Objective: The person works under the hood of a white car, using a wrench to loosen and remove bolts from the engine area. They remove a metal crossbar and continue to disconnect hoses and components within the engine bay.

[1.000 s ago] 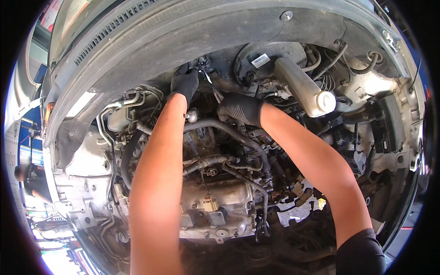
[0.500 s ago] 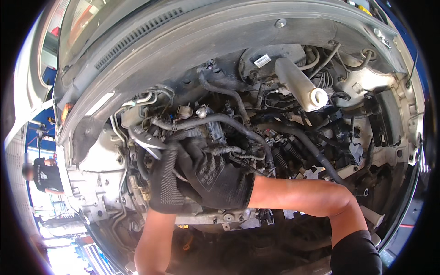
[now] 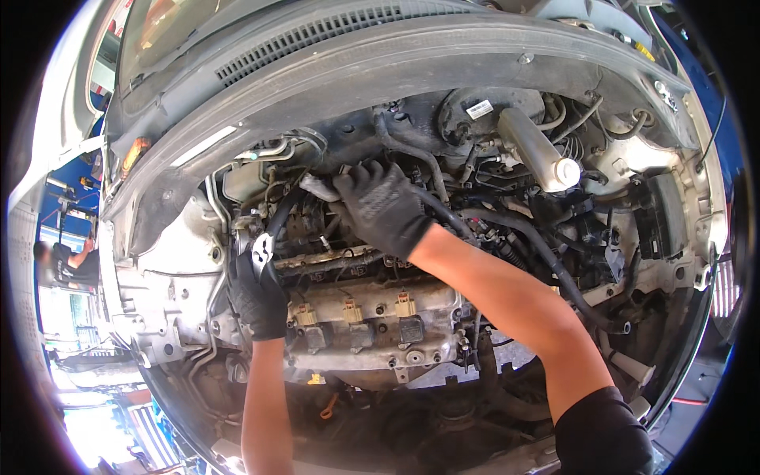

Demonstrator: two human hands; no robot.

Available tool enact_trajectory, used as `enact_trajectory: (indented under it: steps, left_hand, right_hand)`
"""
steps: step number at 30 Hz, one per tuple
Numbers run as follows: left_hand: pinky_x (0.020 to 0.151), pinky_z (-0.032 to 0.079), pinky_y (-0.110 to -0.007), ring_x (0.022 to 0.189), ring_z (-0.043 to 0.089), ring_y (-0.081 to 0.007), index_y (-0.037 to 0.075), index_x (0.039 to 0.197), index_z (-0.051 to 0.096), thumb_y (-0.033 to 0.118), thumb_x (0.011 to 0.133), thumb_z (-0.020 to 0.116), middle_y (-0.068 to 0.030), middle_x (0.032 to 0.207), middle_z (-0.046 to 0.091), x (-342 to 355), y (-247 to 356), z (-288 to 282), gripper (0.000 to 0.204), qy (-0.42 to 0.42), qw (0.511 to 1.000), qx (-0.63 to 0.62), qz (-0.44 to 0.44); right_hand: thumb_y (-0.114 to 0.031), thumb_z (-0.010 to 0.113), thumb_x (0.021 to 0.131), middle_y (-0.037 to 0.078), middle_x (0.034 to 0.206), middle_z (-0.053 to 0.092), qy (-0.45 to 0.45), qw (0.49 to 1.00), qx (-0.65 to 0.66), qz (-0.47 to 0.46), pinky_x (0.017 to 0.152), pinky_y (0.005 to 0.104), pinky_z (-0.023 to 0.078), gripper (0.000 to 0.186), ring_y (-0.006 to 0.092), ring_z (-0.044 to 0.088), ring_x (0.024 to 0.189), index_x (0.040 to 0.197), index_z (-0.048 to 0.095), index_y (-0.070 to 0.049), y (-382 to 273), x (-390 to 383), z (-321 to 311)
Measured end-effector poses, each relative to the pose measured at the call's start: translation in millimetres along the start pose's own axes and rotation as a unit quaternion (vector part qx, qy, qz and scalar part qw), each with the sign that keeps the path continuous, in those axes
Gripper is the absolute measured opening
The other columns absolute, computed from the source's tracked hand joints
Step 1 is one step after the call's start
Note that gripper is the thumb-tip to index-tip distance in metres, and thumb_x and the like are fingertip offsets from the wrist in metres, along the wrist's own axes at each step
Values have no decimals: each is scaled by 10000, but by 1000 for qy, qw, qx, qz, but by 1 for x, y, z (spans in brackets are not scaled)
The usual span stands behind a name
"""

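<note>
Both forearms rise from below into the open engine bay. The left hand (image 3: 257, 294), in a black glove, is clenched around the handles of metal pliers (image 3: 262, 252), whose head points up just above the knuckles. Beside it, to its right, lies the engine top with three tan connectors (image 3: 354, 311). Farther up and to the right, the gloved right hand (image 3: 380, 207) reaches palm down, its fingers curled around the end of a black hose (image 3: 318, 188) near the firewall. Half a second ago both hands were bunched together lower down; now they are well apart.
</note>
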State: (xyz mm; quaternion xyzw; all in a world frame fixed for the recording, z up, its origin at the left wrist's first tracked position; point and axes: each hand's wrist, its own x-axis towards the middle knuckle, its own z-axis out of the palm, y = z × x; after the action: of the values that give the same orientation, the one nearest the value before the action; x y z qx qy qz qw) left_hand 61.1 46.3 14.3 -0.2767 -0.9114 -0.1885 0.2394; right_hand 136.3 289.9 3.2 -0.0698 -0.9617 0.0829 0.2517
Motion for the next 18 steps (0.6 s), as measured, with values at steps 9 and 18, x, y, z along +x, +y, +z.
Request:
enact_trajectory:
  steps: [9,18]
  left_hand:
    - [736,418,-521,874,543,-444,6,1062,551,56,747,460,-228,943,575,0,8,1,332,0,1000,-8,28]
    - [818,394,-557,968,514,-456,-29,1177,455,174,778,544,-249,1055,552,1,-6,0,457,-98,993,3,66]
  right_hand:
    - [-330,603,842,142,1023,615,86,985,57,-137,897,565,402,425,326,582,954,1176,530,-77,18,-1,6]
    - [-83,699,731,143,988,588,130,968,170,-128,811,460,489,436,339,601,912,1120,504,-61,11,-16,-27]
